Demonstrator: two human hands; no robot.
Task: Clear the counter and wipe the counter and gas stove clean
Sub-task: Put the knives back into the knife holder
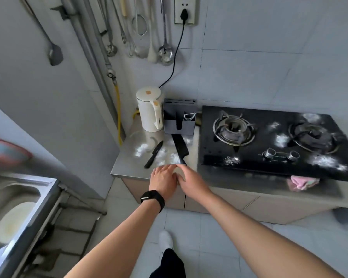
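A steel counter (129,163) carries white powder, a small black knife (153,155) and a large black cleaver (180,147). To the right lies the black gas stove (269,141), dusted with white patches. A pink cloth (301,182) rests at the stove's front edge. My left hand (163,178), a black watch on its wrist, and my right hand (191,180) meet at the counter's front edge, just below the cleaver's handle end. The fingers are blurred and overlap, so whether either one holds the handle does not show.
A white kettle (150,109) and a grey knife holder (179,119) stand at the back of the counter. Ladles and whisks hang on the wall above. A steel sink (18,207) holding a plate is at the left. Tiled floor lies below.
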